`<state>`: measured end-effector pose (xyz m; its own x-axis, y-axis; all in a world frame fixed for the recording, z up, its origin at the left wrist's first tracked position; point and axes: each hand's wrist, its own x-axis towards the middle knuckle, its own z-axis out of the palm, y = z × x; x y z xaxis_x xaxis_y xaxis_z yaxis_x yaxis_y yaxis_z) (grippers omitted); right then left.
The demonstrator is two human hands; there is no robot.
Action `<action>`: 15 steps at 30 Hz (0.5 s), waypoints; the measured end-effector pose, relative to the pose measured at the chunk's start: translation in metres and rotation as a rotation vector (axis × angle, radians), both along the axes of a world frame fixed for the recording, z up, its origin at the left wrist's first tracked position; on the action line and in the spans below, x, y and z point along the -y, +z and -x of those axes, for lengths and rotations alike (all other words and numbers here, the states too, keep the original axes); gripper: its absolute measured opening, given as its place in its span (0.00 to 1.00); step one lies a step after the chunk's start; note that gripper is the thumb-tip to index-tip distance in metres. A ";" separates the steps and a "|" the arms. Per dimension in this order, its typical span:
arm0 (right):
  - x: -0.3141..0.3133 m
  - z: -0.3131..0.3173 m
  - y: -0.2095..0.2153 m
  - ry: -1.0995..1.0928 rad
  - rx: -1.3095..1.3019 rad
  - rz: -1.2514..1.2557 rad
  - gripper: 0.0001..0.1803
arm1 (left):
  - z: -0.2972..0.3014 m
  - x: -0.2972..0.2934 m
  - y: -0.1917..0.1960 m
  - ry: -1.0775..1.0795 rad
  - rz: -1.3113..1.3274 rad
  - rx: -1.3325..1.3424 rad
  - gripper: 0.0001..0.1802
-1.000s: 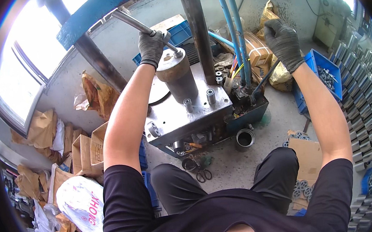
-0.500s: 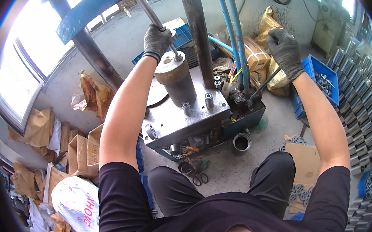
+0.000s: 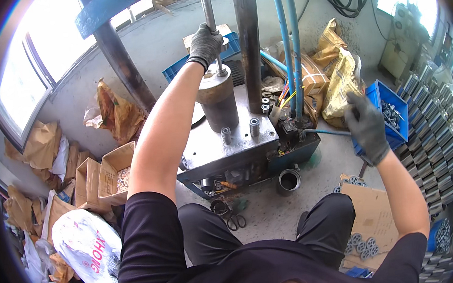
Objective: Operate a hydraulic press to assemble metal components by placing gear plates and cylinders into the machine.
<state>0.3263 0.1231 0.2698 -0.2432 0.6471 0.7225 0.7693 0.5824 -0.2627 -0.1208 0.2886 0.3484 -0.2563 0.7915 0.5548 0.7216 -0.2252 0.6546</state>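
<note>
My left hand (image 3: 205, 44), in a grey work glove, is wrapped round an upright metal rod (image 3: 207, 6). The rod's lower end meets the top of a thick steel cylinder (image 3: 220, 107) standing on the press's metal table (image 3: 245, 140). Part of a ring-shaped piece shows beside the fingers. My right hand (image 3: 367, 129), also gloved and slightly blurred, is at the outer end of a thin lever (image 3: 328, 131). Its fingers are loosely curled with a gap by the thumb, and the lever meets the palm's edge. Two small ribbed metal parts (image 3: 255, 127) stand at the table's front.
Dark press columns (image 3: 249, 50) and blue hoses (image 3: 294, 42) rise behind the table. A blue crate of metal parts (image 3: 392, 111) stands at right, near stacked metal cylinders (image 3: 436, 142). A dark cup (image 3: 289, 182) and scissors (image 3: 236, 223) lie on the floor; cardboard boxes (image 3: 87, 188) stand left.
My right hand has come down and the lever has swung from a steep slant to nearly level. The rod in my left hand has gone from slanted to almost upright over the cylinder.
</note>
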 end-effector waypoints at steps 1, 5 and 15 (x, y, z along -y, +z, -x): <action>0.011 -0.003 -0.006 0.002 0.020 -0.001 0.17 | 0.002 -0.001 -0.001 -0.023 -0.016 0.060 0.20; 0.040 -0.006 -0.018 0.004 0.255 0.242 0.21 | 0.009 0.000 -0.007 0.039 -0.032 -0.065 0.21; 0.040 0.003 -0.010 0.014 0.491 0.517 0.26 | -0.006 0.017 -0.001 -0.029 -0.004 0.050 0.15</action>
<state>0.3236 0.0831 0.2603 -0.4725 0.8718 0.1292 0.8629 0.4874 -0.1332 -0.1152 0.2717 0.3477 -0.2607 0.7968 0.5451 0.6809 -0.2486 0.6889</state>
